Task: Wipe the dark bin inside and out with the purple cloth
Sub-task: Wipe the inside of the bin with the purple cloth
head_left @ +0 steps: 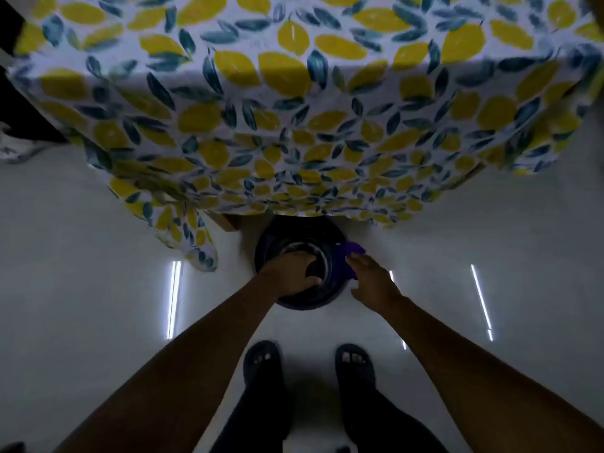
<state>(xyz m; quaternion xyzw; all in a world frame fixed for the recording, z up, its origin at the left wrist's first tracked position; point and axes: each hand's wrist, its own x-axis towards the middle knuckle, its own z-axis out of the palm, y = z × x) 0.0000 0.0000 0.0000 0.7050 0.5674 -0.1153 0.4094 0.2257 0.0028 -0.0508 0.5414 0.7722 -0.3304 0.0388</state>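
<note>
The dark round bin (295, 233) stands on the pale floor, half under the table's hanging cloth. My left hand (295, 271) reaches over the near rim, fingers curled on the inner rim. The purple cloth (348, 256) lies against the bin's right outer side. My right hand (369, 279) presses on it there, fingers bent over the cloth. The bin's bottom is hidden by my left hand and by shadow.
A table covered by a lemon-print tablecloth (294, 125) fills the upper view and overhangs the bin. A wooden table leg (228, 220) stands left of the bin. My two feet in dark sandals (261, 361) stand on the glossy white floor (98, 289) behind the bin.
</note>
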